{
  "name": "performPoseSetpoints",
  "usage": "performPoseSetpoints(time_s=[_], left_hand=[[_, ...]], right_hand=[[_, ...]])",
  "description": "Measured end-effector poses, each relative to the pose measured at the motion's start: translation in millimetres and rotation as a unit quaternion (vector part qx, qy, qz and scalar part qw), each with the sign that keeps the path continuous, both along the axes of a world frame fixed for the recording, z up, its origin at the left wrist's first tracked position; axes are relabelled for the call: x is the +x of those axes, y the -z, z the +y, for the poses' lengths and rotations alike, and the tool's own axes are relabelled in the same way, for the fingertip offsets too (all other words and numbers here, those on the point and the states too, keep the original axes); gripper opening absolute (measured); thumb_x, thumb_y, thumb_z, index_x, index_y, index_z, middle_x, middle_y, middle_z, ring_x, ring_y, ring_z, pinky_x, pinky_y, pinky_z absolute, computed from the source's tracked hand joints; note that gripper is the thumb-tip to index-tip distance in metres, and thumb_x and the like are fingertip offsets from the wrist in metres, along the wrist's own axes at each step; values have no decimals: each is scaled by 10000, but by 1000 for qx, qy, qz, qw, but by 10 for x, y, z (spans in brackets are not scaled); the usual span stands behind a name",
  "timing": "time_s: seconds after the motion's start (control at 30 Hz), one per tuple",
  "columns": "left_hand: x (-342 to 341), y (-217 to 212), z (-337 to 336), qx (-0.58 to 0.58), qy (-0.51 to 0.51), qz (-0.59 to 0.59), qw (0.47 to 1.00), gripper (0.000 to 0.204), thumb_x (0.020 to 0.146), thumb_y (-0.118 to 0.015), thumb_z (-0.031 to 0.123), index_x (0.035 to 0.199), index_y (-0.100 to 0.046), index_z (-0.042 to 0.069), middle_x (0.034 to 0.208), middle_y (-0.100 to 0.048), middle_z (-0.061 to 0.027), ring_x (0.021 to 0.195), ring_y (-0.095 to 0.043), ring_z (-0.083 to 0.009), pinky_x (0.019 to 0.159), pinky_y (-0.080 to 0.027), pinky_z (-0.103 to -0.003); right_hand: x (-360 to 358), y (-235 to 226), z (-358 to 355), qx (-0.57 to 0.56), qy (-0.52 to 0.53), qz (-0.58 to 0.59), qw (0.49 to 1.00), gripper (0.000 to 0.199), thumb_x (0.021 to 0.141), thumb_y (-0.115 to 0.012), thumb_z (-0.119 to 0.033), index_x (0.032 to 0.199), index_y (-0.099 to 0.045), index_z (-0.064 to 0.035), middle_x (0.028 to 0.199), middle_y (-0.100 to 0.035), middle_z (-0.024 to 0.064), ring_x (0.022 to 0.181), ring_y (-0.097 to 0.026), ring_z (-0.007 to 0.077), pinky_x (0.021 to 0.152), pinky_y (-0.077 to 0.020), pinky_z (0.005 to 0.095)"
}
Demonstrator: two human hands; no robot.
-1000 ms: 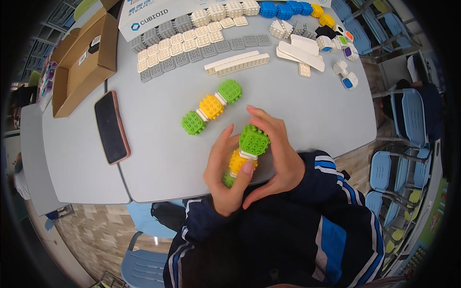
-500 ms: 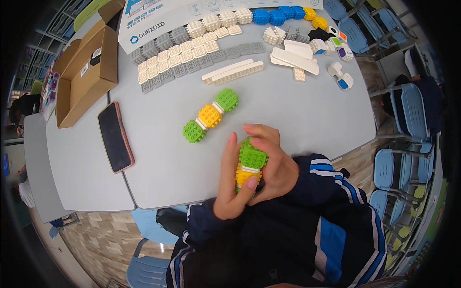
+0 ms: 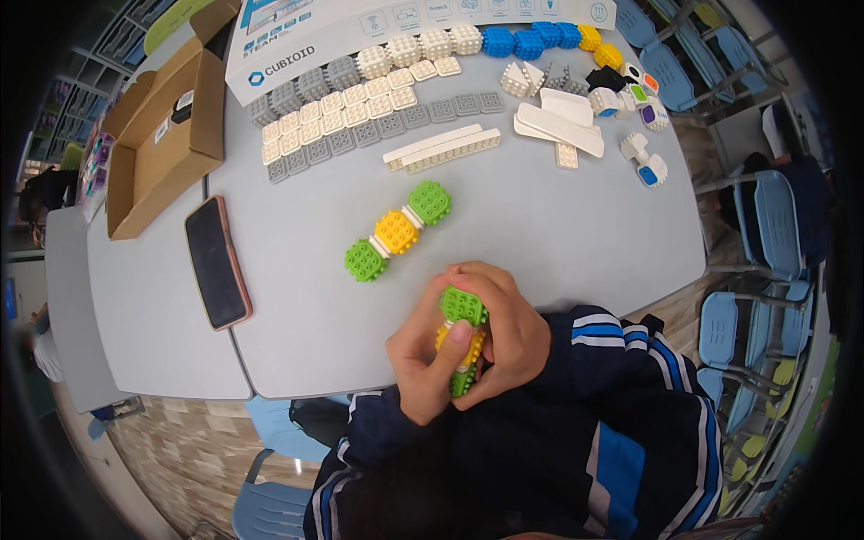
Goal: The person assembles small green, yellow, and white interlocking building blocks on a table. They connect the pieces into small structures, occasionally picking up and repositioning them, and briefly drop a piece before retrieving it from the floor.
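Both my hands are closed around a row of studded building blocks [image 3: 463, 308], green at each end and yellow in the middle. My left hand [image 3: 421, 346] has its thumb laid across the yellow block. My right hand [image 3: 515, 328] wraps the row from the other side, its fingers curled over the far green block. The palms hide parts of the blocks. Beyond my hands, a matching block row [image 3: 396, 232], green, yellow, green with white connectors between, lies slantwise on the grey table [image 3: 306, 351].
A phone [image 3: 219, 261] lies at the left beside an open cardboard box [image 3: 166, 144]. Grey blocks [image 3: 313, 85], white blocks [image 3: 404, 48], blue blocks [image 3: 527, 42], flat tiles [image 3: 366, 134] and white beams [image 3: 443, 149] line the back before a large white box [image 3: 342, 45]. White plates [image 3: 560, 126] lie right.
My hands and the held row have drawn nearer to my body. My left fingers, stretched up before, now curl around the blocks. The near green end shows more.
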State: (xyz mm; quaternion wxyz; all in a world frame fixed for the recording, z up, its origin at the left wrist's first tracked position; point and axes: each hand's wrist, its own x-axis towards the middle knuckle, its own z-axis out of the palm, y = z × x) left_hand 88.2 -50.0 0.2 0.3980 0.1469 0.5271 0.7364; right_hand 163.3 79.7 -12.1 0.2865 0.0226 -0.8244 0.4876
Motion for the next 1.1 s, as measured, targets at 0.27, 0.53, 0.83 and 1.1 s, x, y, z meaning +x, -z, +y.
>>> performPoseSetpoints(time_s=[0.27, 0.53, 0.83, 1.1], left_hand=[[-5, 7, 25, 34, -8, 25, 999, 520, 991, -597, 114, 1447, -438, -79, 1270, -599, -125, 1025, -591, -138, 916, -470, -270], [-81, 116, -171, 103, 104, 74, 987, 1331, 678, -902, 486, 1562, -59, -44, 1594, -189, -203, 1449, -287, -274, 1151, -293, -416], [-337, -10, -145, 8, 190, 299, 935, 1600, 427, -1014, 468, 1561, 9, -9, 1600, -71, -265, 1499, -156, -392, 1194, -230, -474], [-443, 18, 136, -11, 295, 397, 869, 1250, 462, -1024, 323, 1445, -315, 13, 1401, -413, -217, 1252, -484, -370, 1098, -380, -421]], right_hand=[[-4, 10, -15, 30, 17, 16, 999, 1032, 489, -906, -163, 1356, -406, 89, 1319, -483, 305, 1153, -554, 457, 989, -475, 497], [-97, -242, 271, -5, -145, -52, 988, 1219, 525, -939, -273, 1487, -265, 52, 1459, -377, 265, 1278, -430, 441, 1111, -323, 496], [-201, -175, 547, -101, -321, -106, 936, 1414, 521, -975, -362, 1542, -92, 57, 1500, -270, 293, 1310, -388, 440, 1134, -292, 478], [-44, 122, 581, 16, -331, 5, 944, 1471, 495, -972, -371, 1544, -47, 85, 1463, -290, 337, 1324, -384, 489, 1113, -311, 548]])
